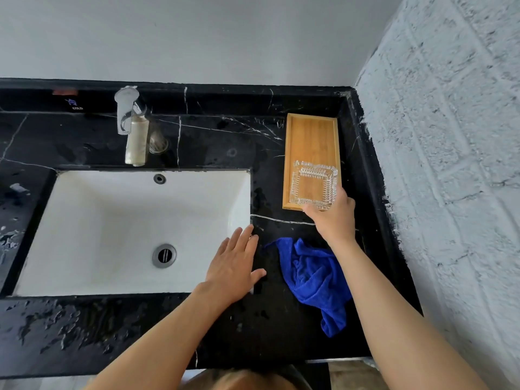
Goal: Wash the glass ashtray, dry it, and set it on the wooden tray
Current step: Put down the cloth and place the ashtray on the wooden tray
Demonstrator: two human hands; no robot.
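Note:
The square cut-glass ashtray is over the near end of the wooden tray, which lies on the black marble counter to the right of the sink. My right hand grips the ashtray by its near edge; I cannot tell whether it rests on the tray or hovers just above it. With fingers spread, my left hand lies flat at the sink's right rim and holds nothing. A crumpled blue cloth lies on the counter between my forearms.
The white sink with its drain fills the left centre, and a chrome tap stands behind it. The counter is wet in front. A rough white wall borders the counter on the right.

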